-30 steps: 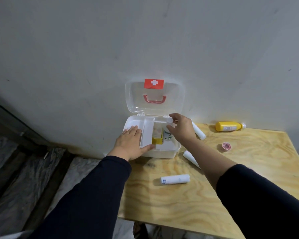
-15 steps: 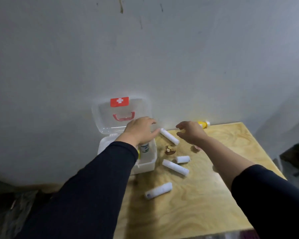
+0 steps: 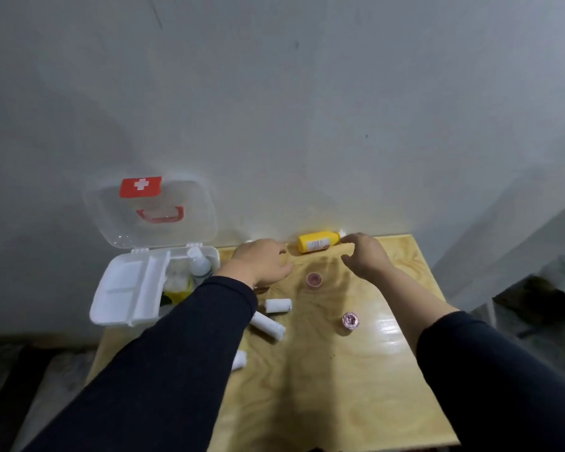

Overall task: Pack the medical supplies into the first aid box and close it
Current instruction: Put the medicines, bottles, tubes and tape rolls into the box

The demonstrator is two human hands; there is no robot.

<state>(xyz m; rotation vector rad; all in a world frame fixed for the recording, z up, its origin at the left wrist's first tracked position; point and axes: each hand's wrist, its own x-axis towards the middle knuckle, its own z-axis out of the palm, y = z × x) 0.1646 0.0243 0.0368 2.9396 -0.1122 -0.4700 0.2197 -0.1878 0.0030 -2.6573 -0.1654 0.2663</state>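
First aid box (image 3: 124, 298) open at left edge of surface (image 3: 340, 370), lid upright against wall. Left hand (image 3: 261, 262) palm-down beside box, grip loosely spread, empty. Right hand (image 3: 366, 256) grip spread, fingertips near cap of yellow bottle (image 3: 318, 242). Bandage rolls (image 3: 277, 305) loose on surface.

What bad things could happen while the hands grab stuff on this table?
The yellow bottle lies on its side by the wall, so a clumsy touch from the right hand might roll it away. The left hand and its sleeve pass over the white rolls and could sweep one off the table.
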